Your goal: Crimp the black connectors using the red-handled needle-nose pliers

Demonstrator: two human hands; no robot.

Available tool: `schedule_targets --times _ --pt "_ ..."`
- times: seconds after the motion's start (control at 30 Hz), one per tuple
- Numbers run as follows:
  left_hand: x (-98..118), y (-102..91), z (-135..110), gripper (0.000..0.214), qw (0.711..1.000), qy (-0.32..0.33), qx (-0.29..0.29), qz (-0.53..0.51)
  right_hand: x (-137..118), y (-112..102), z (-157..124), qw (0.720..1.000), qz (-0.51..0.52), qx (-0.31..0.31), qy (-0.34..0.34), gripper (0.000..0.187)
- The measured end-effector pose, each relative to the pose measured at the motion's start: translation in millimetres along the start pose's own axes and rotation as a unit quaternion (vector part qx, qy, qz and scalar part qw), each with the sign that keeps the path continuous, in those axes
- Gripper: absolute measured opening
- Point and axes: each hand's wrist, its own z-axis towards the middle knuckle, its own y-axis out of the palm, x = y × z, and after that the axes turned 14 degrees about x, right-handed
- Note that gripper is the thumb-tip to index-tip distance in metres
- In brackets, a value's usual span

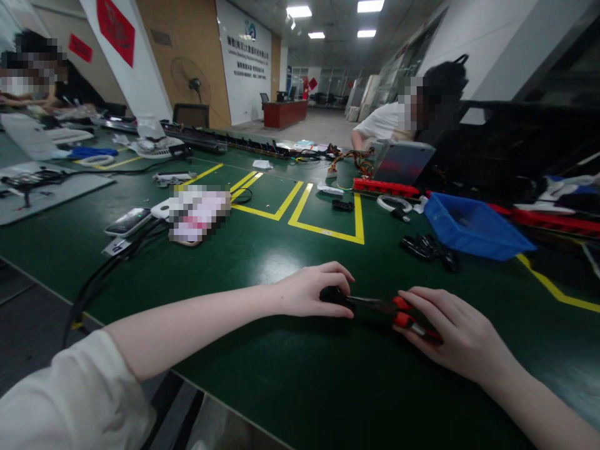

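Near the middle of the green table (262, 375), my left hand (316, 292) is closed around a small black part (335, 296), whose kind I cannot make out. My right hand (457, 331) grips red-handled pliers (402, 312) by the handles. The long metal jaws of the pliers point left and reach the black part at its right side; whether they clamp it or only touch it, I cannot tell. Much of the black part is hidden by my left fingers.
A blue plastic bin (478, 228) stands at right, with several black pieces (429, 249) beside it. Yellow tape (328, 232) marks the table. Left of it lie a phone (199, 215) and black cables (107, 265). A person (389, 119) sits across, behind a metal box (403, 164).
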Motion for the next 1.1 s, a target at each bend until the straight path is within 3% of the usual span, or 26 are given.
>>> schedule_targets --times 0.47,0.77,1.1 --pt "4.7 -3.8 1.3 0.027 1.0 -0.009 -0.017 0.015 2.0 -1.1 2.6 0.997 -0.063 0.022 -0.029 0.047" --pt "2.8 -3.0 1.4 0.024 0.999 0.016 0.015 0.05 2.6 1.0 -1.1 0.993 -0.107 0.045 -0.006 0.054" --pt "0.9 -0.3 -0.4 0.025 0.996 0.047 -0.014 0.077 0.1 -4.5 0.4 0.988 -0.132 0.079 -0.019 0.054"
